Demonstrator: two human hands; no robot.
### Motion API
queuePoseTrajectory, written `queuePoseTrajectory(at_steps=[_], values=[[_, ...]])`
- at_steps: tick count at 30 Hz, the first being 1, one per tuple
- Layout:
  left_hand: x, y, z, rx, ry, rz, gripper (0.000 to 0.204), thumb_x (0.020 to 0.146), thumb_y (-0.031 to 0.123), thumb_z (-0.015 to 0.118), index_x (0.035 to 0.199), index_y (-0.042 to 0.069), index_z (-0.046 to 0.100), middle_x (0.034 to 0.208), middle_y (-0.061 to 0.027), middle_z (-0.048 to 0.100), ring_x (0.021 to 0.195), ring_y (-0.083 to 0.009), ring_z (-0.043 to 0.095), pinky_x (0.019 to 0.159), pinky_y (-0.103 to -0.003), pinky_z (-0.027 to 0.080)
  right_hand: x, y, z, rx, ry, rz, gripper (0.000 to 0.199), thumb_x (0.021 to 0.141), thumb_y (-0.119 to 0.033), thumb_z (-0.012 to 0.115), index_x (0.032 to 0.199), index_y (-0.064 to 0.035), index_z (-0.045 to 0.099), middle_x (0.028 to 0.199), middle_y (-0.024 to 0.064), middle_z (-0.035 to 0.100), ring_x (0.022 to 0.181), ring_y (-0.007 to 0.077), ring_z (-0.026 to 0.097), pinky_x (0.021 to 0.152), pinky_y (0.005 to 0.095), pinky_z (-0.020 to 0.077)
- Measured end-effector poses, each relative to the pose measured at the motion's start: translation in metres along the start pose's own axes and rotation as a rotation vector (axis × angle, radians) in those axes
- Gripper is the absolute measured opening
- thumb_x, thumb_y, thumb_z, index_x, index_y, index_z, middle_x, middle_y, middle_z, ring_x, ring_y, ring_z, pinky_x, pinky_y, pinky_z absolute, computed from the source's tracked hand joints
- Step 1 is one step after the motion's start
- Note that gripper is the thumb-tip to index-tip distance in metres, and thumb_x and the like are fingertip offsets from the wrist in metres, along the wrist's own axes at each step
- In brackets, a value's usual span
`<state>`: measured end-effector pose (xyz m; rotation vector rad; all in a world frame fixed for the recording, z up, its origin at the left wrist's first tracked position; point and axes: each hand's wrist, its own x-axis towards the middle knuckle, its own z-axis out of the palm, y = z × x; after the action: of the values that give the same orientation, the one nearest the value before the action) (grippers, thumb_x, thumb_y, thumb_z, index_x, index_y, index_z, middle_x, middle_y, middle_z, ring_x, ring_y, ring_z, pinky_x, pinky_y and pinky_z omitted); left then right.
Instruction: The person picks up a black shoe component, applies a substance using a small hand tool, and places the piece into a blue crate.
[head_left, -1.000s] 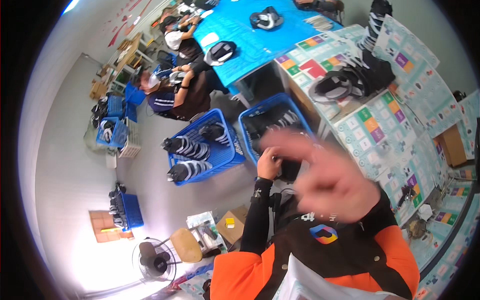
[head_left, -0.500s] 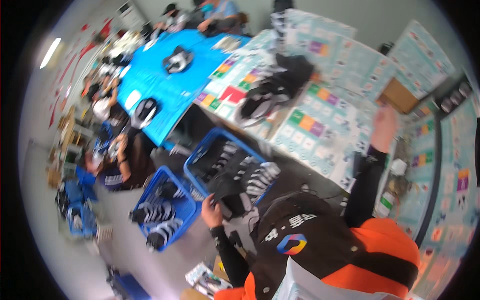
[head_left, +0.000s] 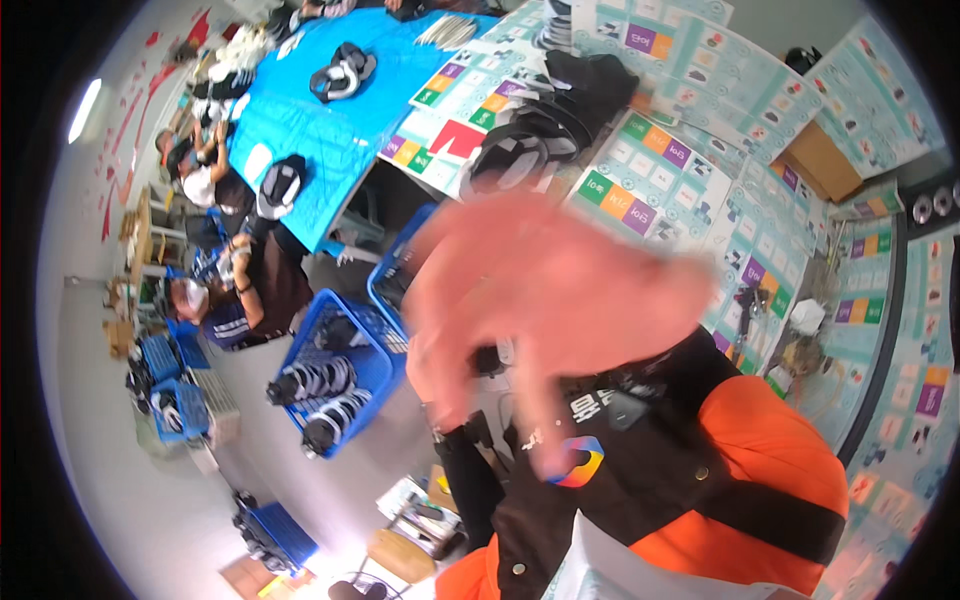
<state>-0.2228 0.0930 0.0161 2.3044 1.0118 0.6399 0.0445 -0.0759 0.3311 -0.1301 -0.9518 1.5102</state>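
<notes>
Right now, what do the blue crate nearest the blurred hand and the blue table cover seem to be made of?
Blue crate: looks like rigid moulded plastic, with a lattice wall and a dull sheen. Blue table cover: seems a thin plastic or coated sheet, smooth, with creases and soft glare. The right hand is too blurred to show any contact.

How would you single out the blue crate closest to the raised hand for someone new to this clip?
Start at the long table with the blue cover. Below its near edge, blue crates stand on the grey floor. The blue crate just left of the blurred right hand holds black-and-white striped headsets, unlike the smaller crates by the seated people further left.
</notes>
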Motion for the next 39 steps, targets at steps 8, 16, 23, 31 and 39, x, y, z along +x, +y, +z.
queuePoseTrajectory(at_steps=[8,16,23,31,39], values=[[0.010,0.040,0.040,-0.018,0.087,-0.083,0.042,0.078,-0.002,0.070,0.117,0.012,0.070,0.111,-0.0094,0.069,0.098,-0.0286,0.069,0.085,-0.038,0.056,-0.049,0.007,-0.066,-0.674,0.149,-0.054,0.056,0.090,-0.023,0.073,0.137,-0.0009,0.051,0.133,0.0139,0.057,0.126,0.0301,0.055,0.097,0.0417,0.0514],[0.051,0.173,0.095,-0.123,-0.065,0.093,0.036,0.080,0.010,0.074,0.116,0.012,0.071,0.100,-0.0099,0.065,0.085,-0.0312,0.070,0.075,-0.040,0.057,-0.199,0.093,-0.214,-1.450,0.770,0.120,0.043,0.086,-0.005,0.075,0.127,-0.0049,0.063,0.118,0.0131,0.061,0.114,0.0318,0.061,0.096,0.0380,0.0512],[0.049,0.197,0.120,-0.231,-0.263,0.172,0.036,0.089,0.025,0.079,0.122,0.012,0.073,0.102,-0.0096,0.063,0.090,-0.0268,0.067,0.079,-0.036,0.054,-0.268,0.086,-0.232,-1.200,0.969,-0.081,0.031,0.083,-0.001,0.080,0.113,-0.0023,0.071,0.114,0.0082,0.066,0.106,0.0209,0.065,0.079,0.0291,0.0546],[0.035,0.218,0.189,-0.402,-0.229,0.269,0.019,0.093,0.017,0.073,0.109,0.006,0.076,0.100,-0.0099,0.065,0.087,-0.0266,0.066,0.075,-0.035,0.052,-0.333,0.073,-0.229,-1.236,1.135,-0.094,0.023,0.089,-0.005,0.077,0.111,-0.0006,0.073,0.115,0.0103,0.069,0.110,0.0227,0.065,0.093,0.0316,0.0514],[0.064,0.196,0.245,-0.594,-0.379,-0.168,0.027,0.103,0.023,0.065,0.098,-0.002,0.074,0.091,-0.0072,0.074,0.079,-0.0129,0.064,0.072,-0.029,0.051,-0.340,0.086,-0.262,-1.143,1.358,-0.034,0.019,0.095,-0.019,0.071,0.096,0.0005,0.073,0.084,0.0095,0.072,0.076,0.0131,0.065,0.069,0.0299,0.0514]])
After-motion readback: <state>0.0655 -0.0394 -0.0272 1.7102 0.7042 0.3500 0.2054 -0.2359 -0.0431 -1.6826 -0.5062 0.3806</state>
